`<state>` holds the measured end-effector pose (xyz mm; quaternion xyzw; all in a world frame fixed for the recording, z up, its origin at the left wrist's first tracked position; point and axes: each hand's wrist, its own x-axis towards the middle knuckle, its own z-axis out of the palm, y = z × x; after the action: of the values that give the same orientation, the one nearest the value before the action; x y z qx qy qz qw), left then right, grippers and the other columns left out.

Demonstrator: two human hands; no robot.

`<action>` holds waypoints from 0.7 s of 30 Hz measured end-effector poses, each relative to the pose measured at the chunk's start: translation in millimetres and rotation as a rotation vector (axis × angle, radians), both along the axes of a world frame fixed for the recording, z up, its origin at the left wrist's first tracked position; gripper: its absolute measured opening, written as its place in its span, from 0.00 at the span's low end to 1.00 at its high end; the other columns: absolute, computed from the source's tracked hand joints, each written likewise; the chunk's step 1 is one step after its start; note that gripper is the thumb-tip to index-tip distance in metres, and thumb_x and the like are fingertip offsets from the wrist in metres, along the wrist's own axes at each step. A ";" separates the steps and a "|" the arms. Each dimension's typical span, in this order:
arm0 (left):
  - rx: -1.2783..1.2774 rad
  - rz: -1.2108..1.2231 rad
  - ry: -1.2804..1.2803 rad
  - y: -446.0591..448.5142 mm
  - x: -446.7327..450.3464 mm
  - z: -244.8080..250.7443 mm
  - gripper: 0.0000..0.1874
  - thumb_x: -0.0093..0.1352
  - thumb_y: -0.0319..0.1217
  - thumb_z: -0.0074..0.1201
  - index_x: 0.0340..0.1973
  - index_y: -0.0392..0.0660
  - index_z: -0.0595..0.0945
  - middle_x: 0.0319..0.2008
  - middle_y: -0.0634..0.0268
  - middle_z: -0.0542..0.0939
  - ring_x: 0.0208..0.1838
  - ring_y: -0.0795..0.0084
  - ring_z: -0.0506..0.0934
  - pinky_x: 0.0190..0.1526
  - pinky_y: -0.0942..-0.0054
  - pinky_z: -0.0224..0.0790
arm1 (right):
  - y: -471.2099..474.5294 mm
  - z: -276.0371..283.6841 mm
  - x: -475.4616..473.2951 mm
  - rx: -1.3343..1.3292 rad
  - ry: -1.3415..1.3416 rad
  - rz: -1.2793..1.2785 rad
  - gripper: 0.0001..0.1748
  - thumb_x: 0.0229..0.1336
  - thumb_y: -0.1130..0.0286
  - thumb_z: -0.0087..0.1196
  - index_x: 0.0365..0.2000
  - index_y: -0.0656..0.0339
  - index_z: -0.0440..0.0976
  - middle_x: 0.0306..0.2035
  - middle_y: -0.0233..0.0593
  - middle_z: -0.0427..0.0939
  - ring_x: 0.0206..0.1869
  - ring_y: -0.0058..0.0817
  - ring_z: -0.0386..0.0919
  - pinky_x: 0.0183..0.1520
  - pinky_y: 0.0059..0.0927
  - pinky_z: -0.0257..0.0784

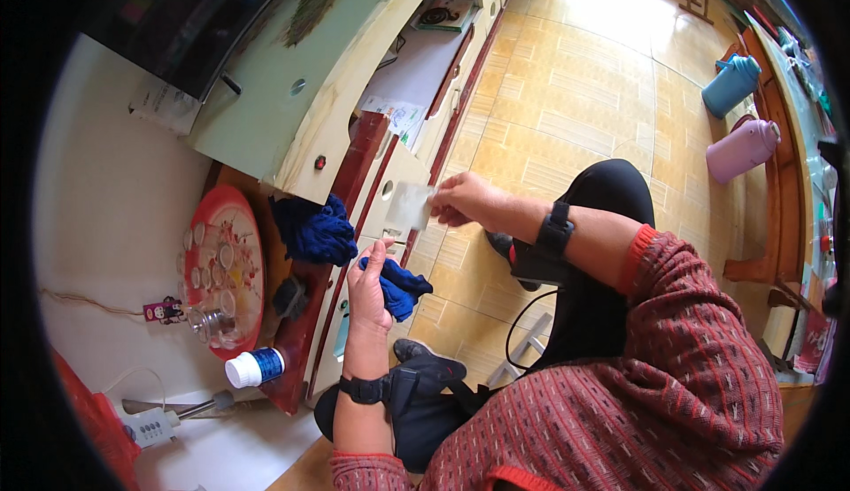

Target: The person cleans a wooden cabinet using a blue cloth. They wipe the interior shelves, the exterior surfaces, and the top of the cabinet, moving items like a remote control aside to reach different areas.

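Observation:
My left hand (368, 285) is closed around a dark blue cloth (404, 290), which hangs out on the right side of the palm. The thumb of that hand points up toward the cabinet front (380, 207). My right hand (465, 199) pinches the right edge of a pale, see-through rectangular piece (408, 204), perhaps glass or plastic. This piece is slightly blurred and overlaps the cabinet front in view; whether it touches the cabinet, I cannot tell. A second, bunched dark blue cloth (315, 231) lies on the cabinet's lower top, left of my left hand.
A red round tray (257, 318) holds several glasses by the wall. Near it are a white bottle (254, 367) with a blue label and a power strip (149, 426). A blue thermos (730, 86) and a pink thermos (742, 151) stand at the right.

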<state>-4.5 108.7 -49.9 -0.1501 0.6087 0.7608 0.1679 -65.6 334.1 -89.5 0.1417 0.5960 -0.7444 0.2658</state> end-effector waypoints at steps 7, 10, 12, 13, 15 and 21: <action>-0.099 -0.027 -0.010 6.7 -0.2 -7.1 0.15 0.72 0.38 0.56 0.44 0.40 0.80 0.25 0.72 0.74 0.27 0.82 0.73 0.30 0.80 0.67 | 15.7 -86.1 -97.5 0.263 -0.006 -0.532 0.07 0.55 0.75 0.56 0.23 0.67 0.77 0.21 0.39 0.79 0.20 0.26 0.77 0.22 0.27 0.73; -0.118 -0.005 -0.058 3.6 -0.5 -7.7 0.13 0.72 0.37 0.54 0.45 0.40 0.80 0.26 0.69 0.76 0.29 0.80 0.74 0.33 0.80 0.70 | 20.3 -112.8 -120.9 0.362 -0.075 -0.541 0.08 0.52 0.71 0.54 0.25 0.61 0.82 0.24 0.40 0.82 0.30 0.33 0.82 0.39 0.34 0.76; -0.124 0.007 -0.071 4.5 -1.6 -10.5 0.14 0.72 0.36 0.54 0.45 0.39 0.79 0.26 0.68 0.76 0.30 0.79 0.75 0.34 0.79 0.70 | 17.2 -121.2 -129.6 0.392 -0.038 -0.524 0.09 0.52 0.70 0.54 0.28 0.63 0.82 0.28 0.43 0.83 0.35 0.35 0.83 0.42 0.35 0.76; -0.126 0.005 -0.078 4.9 -2.5 -11.2 0.14 0.72 0.36 0.54 0.46 0.39 0.79 0.26 0.68 0.76 0.30 0.79 0.75 0.34 0.79 0.71 | 15.1 -122.7 -133.2 0.430 -0.044 -0.518 0.10 0.52 0.69 0.54 0.30 0.63 0.82 0.29 0.44 0.83 0.37 0.37 0.83 0.44 0.35 0.76; -0.127 0.006 -0.099 7.0 -5.1 -12.4 0.14 0.72 0.36 0.54 0.46 0.38 0.79 0.26 0.68 0.76 0.30 0.78 0.75 0.34 0.78 0.71 | 10.4 -122.2 -138.8 0.425 -0.071 -0.428 0.13 0.53 0.67 0.55 0.33 0.66 0.82 0.33 0.50 0.83 0.42 0.41 0.83 0.47 0.37 0.76; -0.116 -0.002 -0.145 12.5 -9.7 -15.8 0.13 0.73 0.35 0.54 0.46 0.38 0.79 0.26 0.67 0.77 0.28 0.80 0.75 0.33 0.81 0.70 | 2.0 -119.8 -149.0 0.616 -0.095 -0.337 0.16 0.54 0.62 0.58 0.35 0.66 0.82 0.41 0.54 0.82 0.46 0.46 0.81 0.51 0.39 0.76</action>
<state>-14.2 121.2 -65.8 -0.2138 0.6381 0.7113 0.2031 -214.6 336.1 -209.3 0.3460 0.7476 -0.5558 0.1116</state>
